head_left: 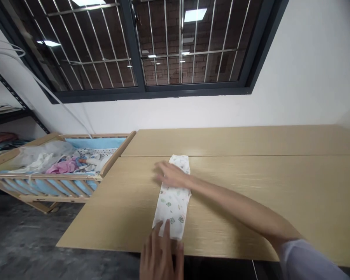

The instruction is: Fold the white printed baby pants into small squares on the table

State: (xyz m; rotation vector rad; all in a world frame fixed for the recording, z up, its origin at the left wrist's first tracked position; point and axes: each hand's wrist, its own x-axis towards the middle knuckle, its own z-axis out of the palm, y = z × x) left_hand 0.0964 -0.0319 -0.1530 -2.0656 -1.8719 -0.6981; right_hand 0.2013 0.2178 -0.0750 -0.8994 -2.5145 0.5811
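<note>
A white cloth (172, 210) with a small leaf-like and floral print lies folded into a long narrow strip on the wooden table (251, 202). At its near end, my left hand (162, 252) rests with fingers stretched out, the fingertips on the cloth's edge. My right hand (173, 175) reaches across from the right and lies over the upper part of the strip. Its fingers extend past the cloth's left edge and are blurred by motion, but look stretched out. The hand hides part of the cloth beneath it.
Left of the table stands a wooden crib (46, 177) with blue lining, holding a pink cloth (64, 166) and other crumpled fabrics. A shelf (8, 116) with folded textiles is at far left. Behind the table are a white wall and a barred window (142, 88).
</note>
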